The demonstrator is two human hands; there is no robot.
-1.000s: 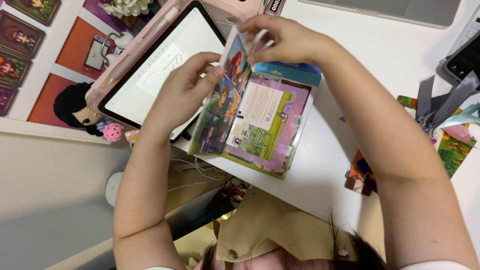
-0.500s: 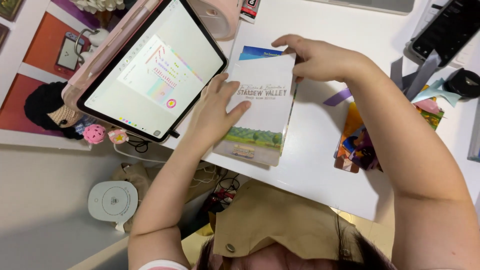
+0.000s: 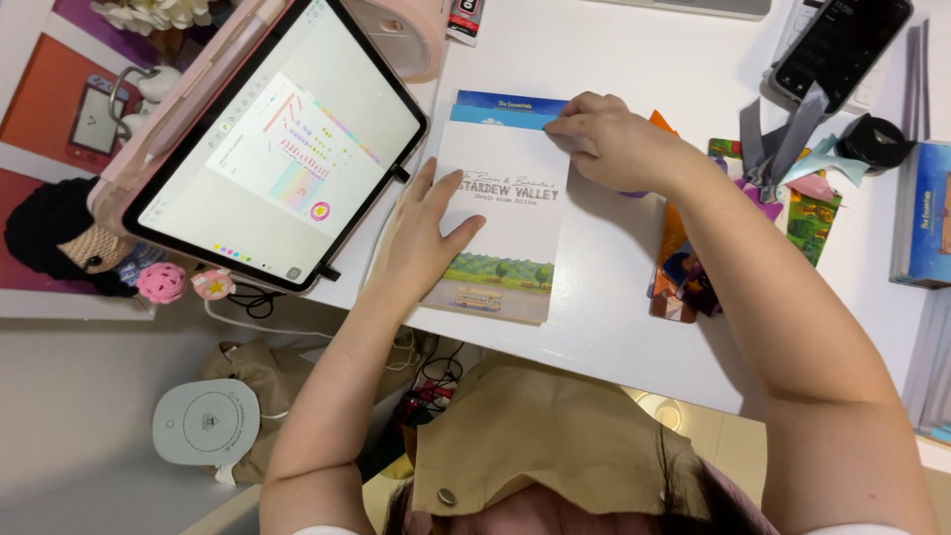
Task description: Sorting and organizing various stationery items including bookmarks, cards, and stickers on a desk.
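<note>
Fingers of left hand (image 3: 424, 236) spread flat, pressing the left edge of a white booklet (image 3: 503, 233) with a landscape strip at its near end. Right hand (image 3: 612, 142) fingers curled, tips pinching the booklet's far right corner. Blue card (image 3: 505, 107) pokes out just beyond. Tablet (image 3: 267, 144) left of left hand; colourful cards (image 3: 677, 272) right of booklet, all on the white desk (image 3: 614, 327).

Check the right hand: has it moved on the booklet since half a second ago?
Yes. The right hand has slid toward the booklet's top right corner, closer to the blue card beneath.
</note>
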